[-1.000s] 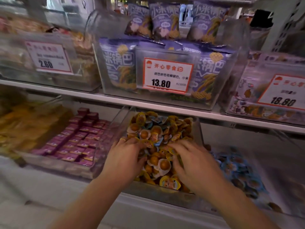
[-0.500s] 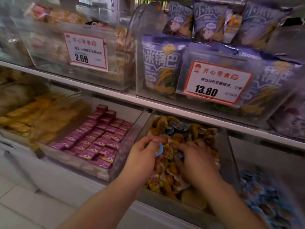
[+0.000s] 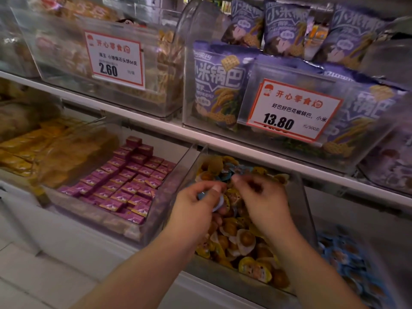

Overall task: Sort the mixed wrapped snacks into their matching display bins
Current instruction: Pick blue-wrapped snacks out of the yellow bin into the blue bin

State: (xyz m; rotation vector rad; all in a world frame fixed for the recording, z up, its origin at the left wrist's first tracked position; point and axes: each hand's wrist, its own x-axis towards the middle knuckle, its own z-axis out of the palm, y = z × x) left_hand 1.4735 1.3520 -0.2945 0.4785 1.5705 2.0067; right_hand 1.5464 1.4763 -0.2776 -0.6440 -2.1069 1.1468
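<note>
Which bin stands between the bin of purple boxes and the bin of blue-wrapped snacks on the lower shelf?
In the head view, the clear bin of yellow-wrapped snacks stands between them; both hands reach into it.

Two red-bordered price cards [image 3: 116, 60] [image 3: 293, 110] above a white shelf rail [image 3: 156, 123], pale floor tiles [image 3: 33, 277] below.

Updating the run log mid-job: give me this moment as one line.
left hand: grips blue snacks | right hand: fingers curled in yellow snack bin, hold unclear | blue snack bin: at right
</note>
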